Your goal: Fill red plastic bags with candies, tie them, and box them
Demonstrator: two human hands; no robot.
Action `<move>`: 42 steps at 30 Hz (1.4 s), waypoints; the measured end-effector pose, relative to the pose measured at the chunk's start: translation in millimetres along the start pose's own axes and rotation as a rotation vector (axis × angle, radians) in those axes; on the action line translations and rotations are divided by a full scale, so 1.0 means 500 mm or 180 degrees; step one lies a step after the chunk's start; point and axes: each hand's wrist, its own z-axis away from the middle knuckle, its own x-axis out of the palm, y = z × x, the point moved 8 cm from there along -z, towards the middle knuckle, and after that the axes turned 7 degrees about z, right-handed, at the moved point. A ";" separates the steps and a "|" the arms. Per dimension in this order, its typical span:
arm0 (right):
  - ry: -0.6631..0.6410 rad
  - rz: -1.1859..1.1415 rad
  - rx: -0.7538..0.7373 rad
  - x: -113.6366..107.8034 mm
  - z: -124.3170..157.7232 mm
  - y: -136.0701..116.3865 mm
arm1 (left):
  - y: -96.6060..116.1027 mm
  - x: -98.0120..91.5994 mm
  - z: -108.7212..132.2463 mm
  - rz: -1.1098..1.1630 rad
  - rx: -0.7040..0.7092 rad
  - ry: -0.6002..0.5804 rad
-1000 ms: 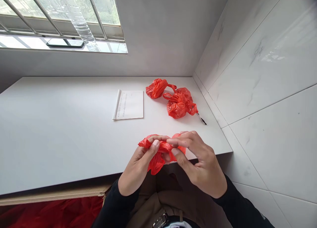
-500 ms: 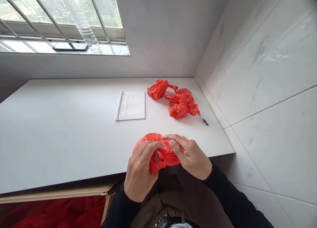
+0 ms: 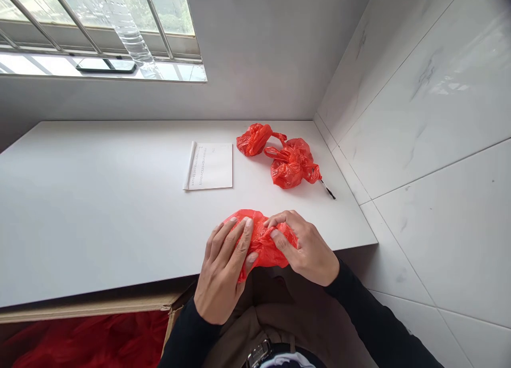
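A crumpled red plastic bag (image 3: 265, 251) is held between my two hands at the table's front edge. My left hand (image 3: 223, 264) lies over its left side, fingers fairly straight across the top and thumb on the near side, closed on the bag. On the right, my right hand (image 3: 307, 245) pinches the gathered plastic between thumb and forefinger. What the bag contains, if anything, is hidden. Farther back rest a small tied red bag (image 3: 254, 139) and a larger red bundle (image 3: 290, 165), with a thin black-and-white stick-like thing (image 3: 328, 189) poking out of the bundle.
An open notebook (image 3: 211, 166) with handwriting lies on the white table (image 3: 99, 197). A tiled wall (image 3: 431, 208) bounds the right side. Below the table at left is a cardboard box (image 3: 91, 305) with dark red cloth (image 3: 91, 338). A clear bottle (image 3: 133, 40) and a phone-like slab (image 3: 106, 65) are on the windowsill.
My left hand has flattened, its fingers now extended over the bag instead of curled around an opening. My right hand keeps its pinch, with the forefinger more bent. The view has shifted slightly.
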 end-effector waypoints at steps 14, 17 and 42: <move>-0.0008 0.0105 -0.0052 0.088 0.020 0.109 | -0.094 0.082 0.141 0.1471 -0.2654 0.1346; -0.0338 0.0527 -0.0399 0.160 0.040 0.100 | -0.055 0.143 0.117 0.0898 -0.2229 0.1205; -0.0493 0.1192 0.0246 0.226 0.107 0.232 | -0.022 0.139 0.164 0.1161 -0.3122 0.0929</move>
